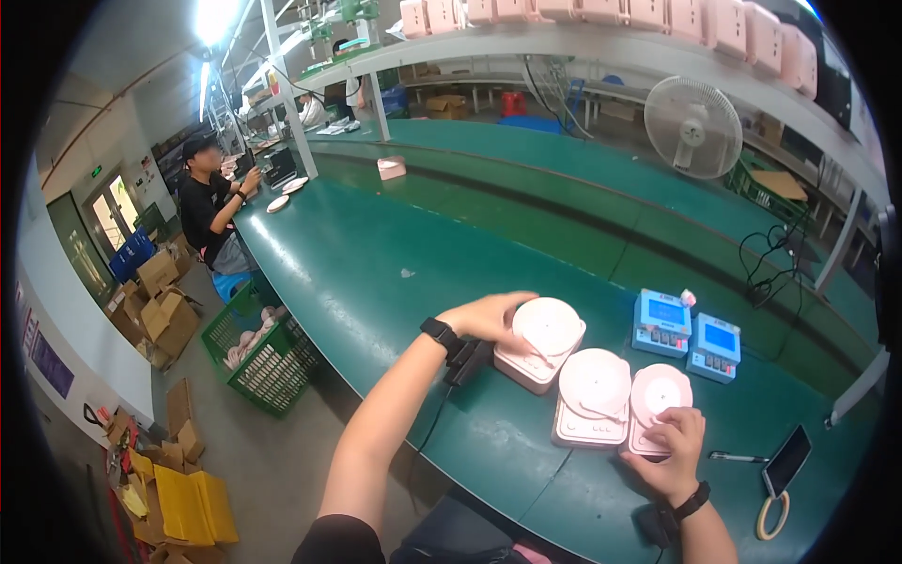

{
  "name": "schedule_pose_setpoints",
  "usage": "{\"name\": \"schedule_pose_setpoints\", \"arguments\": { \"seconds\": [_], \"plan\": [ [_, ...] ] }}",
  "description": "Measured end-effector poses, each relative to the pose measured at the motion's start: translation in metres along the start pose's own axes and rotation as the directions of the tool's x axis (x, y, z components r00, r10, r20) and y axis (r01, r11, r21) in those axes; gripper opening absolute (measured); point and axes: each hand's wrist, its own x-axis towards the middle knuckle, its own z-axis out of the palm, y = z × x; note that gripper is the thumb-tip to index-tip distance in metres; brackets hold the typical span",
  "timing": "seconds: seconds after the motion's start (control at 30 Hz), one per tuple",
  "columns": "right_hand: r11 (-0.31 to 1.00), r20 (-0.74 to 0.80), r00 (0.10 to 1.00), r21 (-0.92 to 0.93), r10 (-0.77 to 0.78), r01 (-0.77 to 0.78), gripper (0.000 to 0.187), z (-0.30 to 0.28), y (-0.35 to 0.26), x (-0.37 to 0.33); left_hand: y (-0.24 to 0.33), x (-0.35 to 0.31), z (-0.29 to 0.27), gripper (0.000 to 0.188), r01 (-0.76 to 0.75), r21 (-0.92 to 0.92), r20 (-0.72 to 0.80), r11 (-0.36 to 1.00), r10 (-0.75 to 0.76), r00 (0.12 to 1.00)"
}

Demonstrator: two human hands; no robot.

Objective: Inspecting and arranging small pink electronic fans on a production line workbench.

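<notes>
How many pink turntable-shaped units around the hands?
3: left unit at the left hand, middle unit between the hands, right unit at the right hand.

Light (216,21): bright, near 11 o'clock
Glass door (113,209): between 9 and 10 o'clock
Wall (75,301): white, at 9 o'clock
Floor (254,453): grey, at 8 o'clock
Counter (376,249): green, going from 10 to 4 o'clock

The left arm has a short black sleeve (340,542). Both wrists have black bands (693,500) and little black boxes (468,361). A thin black wire (430,430) hangs down by the left one.
</notes>
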Motion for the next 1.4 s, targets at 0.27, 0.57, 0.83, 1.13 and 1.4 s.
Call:
{"name": "schedule_pose_setpoints", "arguments": {
  "seconds": [0.27, 0.57, 0.83, 1.13, 1.4],
  "plan": [
    [0.999, 0.001, 0.999, 0.019, 0.034, -0.034, 0.039, 0.001, -0.004, -0.002, -0.038, 0.003, -0.005, 0.105, -0.039, -0.366, 0.235, 0.93, 0.133, 0.963],
    [0.996, 0.044, 0.996, 0.024, 0.082, -0.083, 0.039, -0.001, -0.002, -0.001, -0.038, -0.001, 0.005, 0.101, -0.009, -0.504, 0.182, 0.864, 0.116, 0.976],
    [0.995, 0.094, 0.99, 0.004, 0.104, -0.104, 0.042, -0.001, 0.002, -0.004, -0.034, -0.005, 0.004, 0.099, 0.012, -0.532, 0.188, 0.847, 0.104, 0.977],
    [0.994, 0.096, 0.989, 0.01, 0.111, -0.113, 0.041, -0.003, 0.003, -0.003, -0.032, -0.003, 0.005, 0.099, 0.022, -0.54, 0.184, 0.842, 0.092, 0.979],
    [0.995, 0.102, 0.99, 0.008, 0.095, -0.096, 0.041, -0.002, 0.004, -0.005, -0.028, -0.008, 0.004, 0.098, 0.029, -0.516, 0.18, 0.856, 0.076, 0.981]
  ]
}}
